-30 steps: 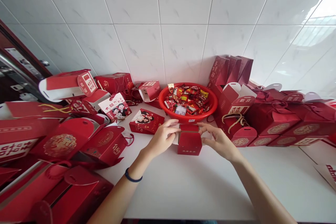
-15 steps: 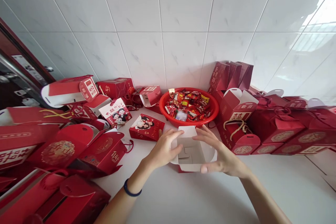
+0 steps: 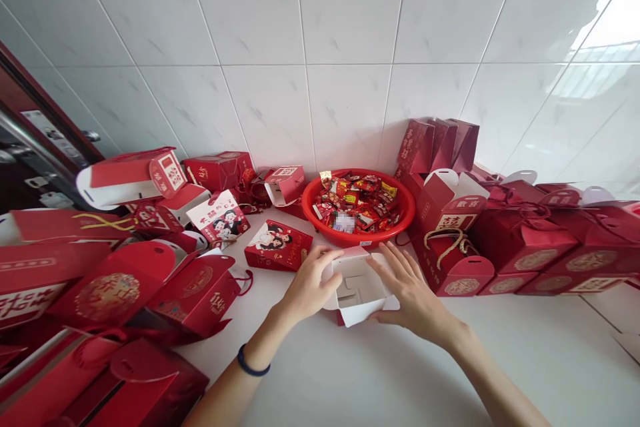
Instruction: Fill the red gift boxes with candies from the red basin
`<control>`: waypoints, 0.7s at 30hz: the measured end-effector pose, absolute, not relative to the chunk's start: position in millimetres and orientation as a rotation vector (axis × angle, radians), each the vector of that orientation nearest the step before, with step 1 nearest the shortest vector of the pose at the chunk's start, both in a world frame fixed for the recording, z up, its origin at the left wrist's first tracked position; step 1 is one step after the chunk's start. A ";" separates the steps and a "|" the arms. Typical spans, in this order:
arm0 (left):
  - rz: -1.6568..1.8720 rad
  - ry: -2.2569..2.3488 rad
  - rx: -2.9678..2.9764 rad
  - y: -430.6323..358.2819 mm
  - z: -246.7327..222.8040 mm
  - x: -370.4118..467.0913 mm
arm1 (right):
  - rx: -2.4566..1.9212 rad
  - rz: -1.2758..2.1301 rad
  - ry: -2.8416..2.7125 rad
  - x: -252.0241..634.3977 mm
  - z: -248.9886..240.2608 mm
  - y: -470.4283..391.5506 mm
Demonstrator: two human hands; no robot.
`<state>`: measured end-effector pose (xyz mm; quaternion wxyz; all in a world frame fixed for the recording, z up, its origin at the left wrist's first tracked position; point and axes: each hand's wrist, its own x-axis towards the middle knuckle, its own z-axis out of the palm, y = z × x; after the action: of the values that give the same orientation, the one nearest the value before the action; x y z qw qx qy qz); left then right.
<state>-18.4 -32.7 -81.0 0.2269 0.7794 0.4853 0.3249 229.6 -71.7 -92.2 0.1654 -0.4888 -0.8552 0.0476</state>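
An open gift box (image 3: pixel 356 283), white inside and red outside, stands on the white table before me with its flaps folded out. My left hand (image 3: pixel 313 282) holds its left side, the thumb over the inner edge and the fingers on the far left corner. Against the right side lies my right hand (image 3: pixel 407 287), its fingers stretched and spread over the right flap. The right thumb is near the front flap; its exact contact is hard to make out. Just behind the box is a red basin (image 3: pixel 320 230) full of small wrapped sweets (image 3: pixel 367 200).
A flat red box with cartoon figures (image 3: pixel 279 245) lies left of the basin. Many red gift boxes (image 3: pixel 120 283) crowd the left side. More red boxes with cords (image 3: pixel 530 237) are stacked on the right. A tiled wall (image 3: pixel 350 100) closes off the back.
My right hand has come down and inward onto the box's right side, its thumb now lower by the front flap. The box has turned slightly, and its back flap leans back. The left hand keeps its hold.
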 end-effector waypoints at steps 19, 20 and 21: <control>1.167 1.255 2.078 25.0 -17.1 -24.4 | -1.112 0.615 -1.696 233.2 -22.6 -17.5; 1.125 1.304 2.108 34.2 -14.6 -23.5 | -1.090 0.674 -1.616 229.7 -22.4 -7.6; 1.050 1.365 2.158 43.2 -12.6 -22.1 | -1.058 0.742 -1.535 226.4 -22.8 2.3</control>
<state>-22.1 43.2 -12.6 0.1893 0.7676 0.4854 0.3733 226.4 2.3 -22.8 0.5375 -0.4445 -0.6452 0.3117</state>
